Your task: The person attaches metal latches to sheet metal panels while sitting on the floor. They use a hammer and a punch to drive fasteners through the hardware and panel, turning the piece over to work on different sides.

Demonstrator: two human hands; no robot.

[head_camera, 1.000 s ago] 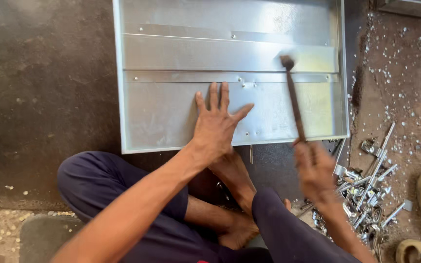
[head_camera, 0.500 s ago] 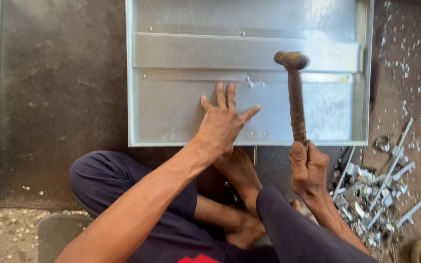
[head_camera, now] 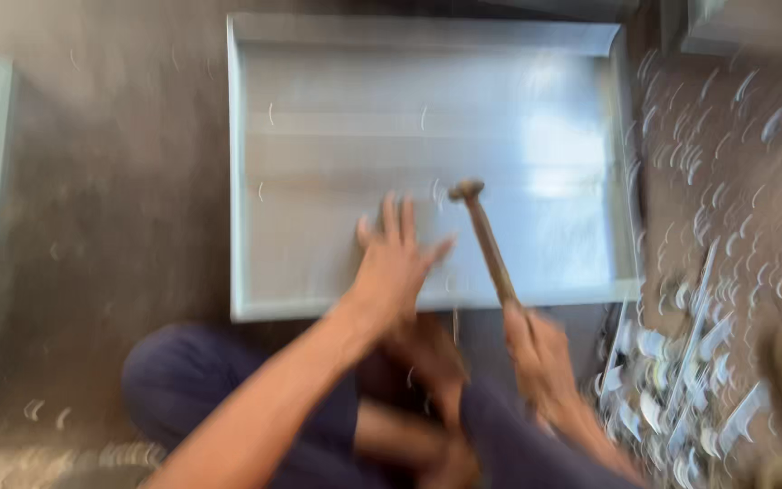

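Head view, blurred: a grey sheet-metal tray (head_camera: pixel 337 163) lies on the floor. The left hand (head_camera: pixel 395 263) presses flat, fingers spread, near the tray's near edge. The right hand (head_camera: pixel 536 349) grips a hammer (head_camera: pixel 486 240), its head over the tray's middle.

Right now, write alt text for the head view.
Blurred view down at a seated person: the right hand grips a hammer over a grey metal tray on the floor, while the left hand presses flat on it. Metal scraps lie at right.
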